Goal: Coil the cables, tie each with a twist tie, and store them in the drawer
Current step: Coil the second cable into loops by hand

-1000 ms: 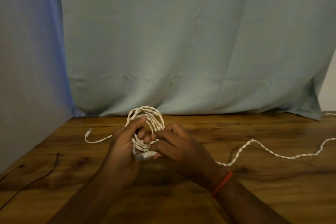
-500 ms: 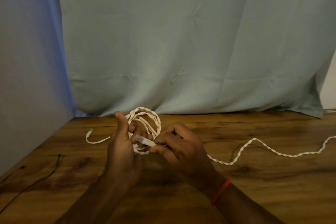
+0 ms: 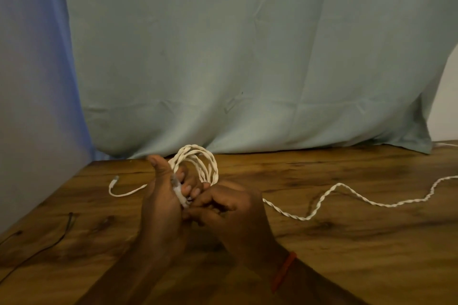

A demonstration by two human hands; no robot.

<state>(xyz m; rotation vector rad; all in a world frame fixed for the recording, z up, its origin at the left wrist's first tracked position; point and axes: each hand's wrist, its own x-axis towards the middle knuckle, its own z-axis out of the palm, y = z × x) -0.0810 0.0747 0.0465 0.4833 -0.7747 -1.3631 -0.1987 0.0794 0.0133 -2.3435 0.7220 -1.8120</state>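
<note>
Head view: within a second the short white piece (image 3: 179,192), tie or plug, has swung upright against the left hand (image 3: 161,208), whose grip clamps the cable coil (image 3: 198,158) above the desk (image 3: 347,242). The right hand (image 3: 230,213) pinches the piece's lower end. Coiling looks unfinished, since a tail (image 3: 347,193) trails loose.

Open tabletop (image 3: 347,260) front right, loose white cable (image 3: 307,218) beyond it, black wire (image 3: 70,216) left.

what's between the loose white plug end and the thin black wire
Only bare wooden table lies between white plug end and black wire, per the head view.
</note>
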